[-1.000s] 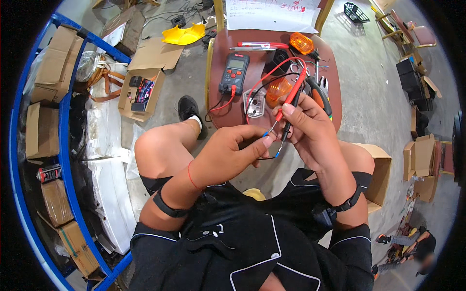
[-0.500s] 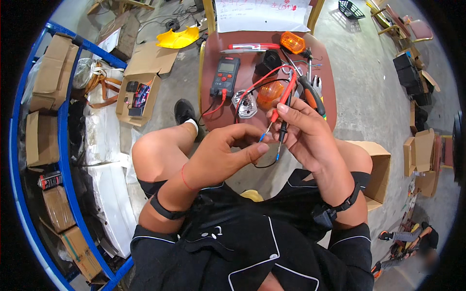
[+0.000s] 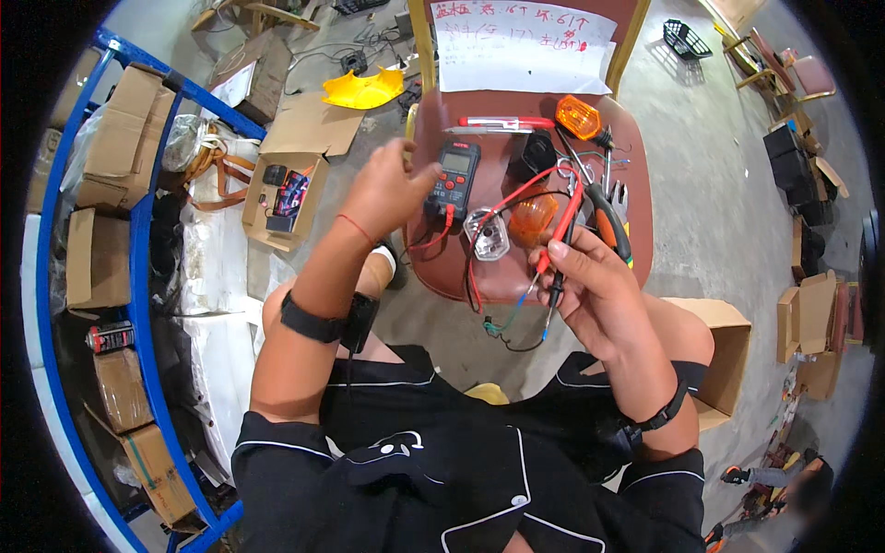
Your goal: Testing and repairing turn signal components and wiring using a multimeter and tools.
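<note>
The left hand (image 3: 396,189) is over the left edge of the chair seat (image 3: 438,272), just beside the meter (image 3: 455,180). Its thumb and fingers are spread apart; whether the thumb touches the meter, I cannot tell. The meter lies face up near the left edge, with a red plug in its lower end.

The right hand (image 3: 595,290) is at the near edge, toward the right corner. Its fingers are closed around a red probe (image 3: 571,210) and a black probe (image 3: 556,288) together, both with their tips pointing down toward the person. At each tip is a blue wire end; how they join is too small to tell. A small green connector (image 3: 493,326) hangs with these wires in front of the near edge.

A red lead (image 3: 513,195) loops up over the seat to the red probe. Beside the meter lies a clear lens (image 3: 486,234), and to its right an orange lamp (image 3: 533,217), partly behind the leads. A black cup (image 3: 532,155) sits farther back, near the middle. A red pen (image 3: 507,122) lies along the far edge, and a second orange lamp (image 3: 578,118) is at the far right corner. Toward the right edge, beyond the right hand, lies a screwdriver (image 3: 608,221) with an orange and black handle. A white sheet (image 3: 525,55) leans against the backrest.
</note>
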A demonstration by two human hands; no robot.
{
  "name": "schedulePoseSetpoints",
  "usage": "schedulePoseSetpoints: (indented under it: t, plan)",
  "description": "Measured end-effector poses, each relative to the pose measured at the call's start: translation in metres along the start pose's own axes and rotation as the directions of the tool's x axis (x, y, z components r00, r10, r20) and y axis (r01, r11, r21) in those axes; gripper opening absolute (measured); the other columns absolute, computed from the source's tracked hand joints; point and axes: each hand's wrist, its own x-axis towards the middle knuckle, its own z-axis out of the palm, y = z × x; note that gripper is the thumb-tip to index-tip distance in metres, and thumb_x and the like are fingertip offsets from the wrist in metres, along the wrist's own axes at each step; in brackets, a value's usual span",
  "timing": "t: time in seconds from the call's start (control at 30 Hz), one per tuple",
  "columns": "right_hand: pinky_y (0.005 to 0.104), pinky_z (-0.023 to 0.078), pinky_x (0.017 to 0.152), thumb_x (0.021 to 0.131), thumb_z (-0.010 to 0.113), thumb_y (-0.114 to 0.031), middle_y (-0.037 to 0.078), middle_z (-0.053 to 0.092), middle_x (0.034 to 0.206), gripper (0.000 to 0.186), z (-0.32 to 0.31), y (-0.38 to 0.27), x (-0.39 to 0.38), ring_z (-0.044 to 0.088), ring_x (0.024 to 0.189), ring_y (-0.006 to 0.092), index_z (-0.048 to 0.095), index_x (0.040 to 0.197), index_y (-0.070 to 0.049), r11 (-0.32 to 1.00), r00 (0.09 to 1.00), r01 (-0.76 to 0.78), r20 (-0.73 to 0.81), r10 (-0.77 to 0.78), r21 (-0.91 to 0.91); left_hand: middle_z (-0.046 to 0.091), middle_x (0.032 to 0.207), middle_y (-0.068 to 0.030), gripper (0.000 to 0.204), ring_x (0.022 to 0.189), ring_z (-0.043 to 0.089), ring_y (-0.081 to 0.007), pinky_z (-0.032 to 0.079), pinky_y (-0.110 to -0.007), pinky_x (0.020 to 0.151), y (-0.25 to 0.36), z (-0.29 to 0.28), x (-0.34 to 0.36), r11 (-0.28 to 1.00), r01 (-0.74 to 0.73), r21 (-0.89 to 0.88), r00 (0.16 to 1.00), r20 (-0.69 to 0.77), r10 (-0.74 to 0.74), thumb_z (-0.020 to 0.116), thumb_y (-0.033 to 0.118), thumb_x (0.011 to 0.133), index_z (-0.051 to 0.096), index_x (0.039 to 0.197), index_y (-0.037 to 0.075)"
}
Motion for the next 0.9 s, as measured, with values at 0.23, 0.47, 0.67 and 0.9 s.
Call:
schedulePoseSetpoints:
  t: [0.23, 0.47, 0.67, 0.9]
  plan:
    - [0.0291, 0.052, 0.067, 0.091, 0.064, -0.014, 0.007, 0.065, 0.095, 0.022, -0.002, -0.006, -0.002, 0.062, 0.082, 0.0140, 0.058, 0.110, -0.004, 0.998, 0.999, -0.033, -0.003, 0.033, 0.053, 0.063, 0.095, -0.0145, 0.048, 0.088, 0.062, -0.0240, 0.051, -0.034, 0.078, -0.005, 0.020, 0.006, 0.973, 0.102, -0.209, 0.973, 0.223, -0.054, 0.074, 0.026, 0.080, 0.056, 0.113, -0.004]
    - [0.0299, 0.052, 0.066, 0.090, 0.065, -0.014, 0.008, 0.063, 0.096, 0.025, -0.002, -0.004, -0.007, 0.061, 0.080, 0.0148, 0.056, 0.112, -0.004, 0.994, 0.995, -0.089, -0.037, 0.091, 0.063, 0.053, 0.090, -0.0033, 0.040, 0.078, 0.053, -0.0109, 0.049, -0.026, 0.065, -0.009, 0.025, 0.008, 0.936, 0.244, -0.252, 0.938, 0.304, -0.163, 0.073, 0.015, 0.083, 0.051, 0.112, 0.000]
    - [0.0307, 0.052, 0.064, 0.090, 0.065, -0.015, 0.008, 0.063, 0.095, 0.025, -0.002, -0.007, -0.009, 0.060, 0.078, 0.0150, 0.055, 0.110, -0.004, 0.992, 0.991, -0.110, -0.074, 0.115, 0.063, 0.053, 0.087, -0.0024, 0.038, 0.076, 0.050, -0.0093, 0.046, -0.024, 0.062, -0.005, 0.021, 0.007, 0.973, 0.151, -0.177, 0.959, 0.266, -0.100, 0.074, 0.016, 0.083, 0.052, 0.110, 0.001]
    - [0.0310, 0.052, 0.065, 0.091, 0.064, -0.014, 0.008, 0.064, 0.094, 0.024, -0.011, -0.004, -0.007, 0.060, 0.076, 0.0149, 0.055, 0.111, -0.005, 0.994, 0.991, -0.084, -0.095, 0.090, 0.070, 0.054, 0.089, -0.0040, 0.039, 0.077, 0.051, -0.0112, 0.047, -0.027, 0.068, -0.004, 0.022, 0.007, 0.966, 0.176, -0.190, 0.955, 0.270, -0.121, 0.073, 0.016, 0.083, 0.051, 0.111, 0.000]
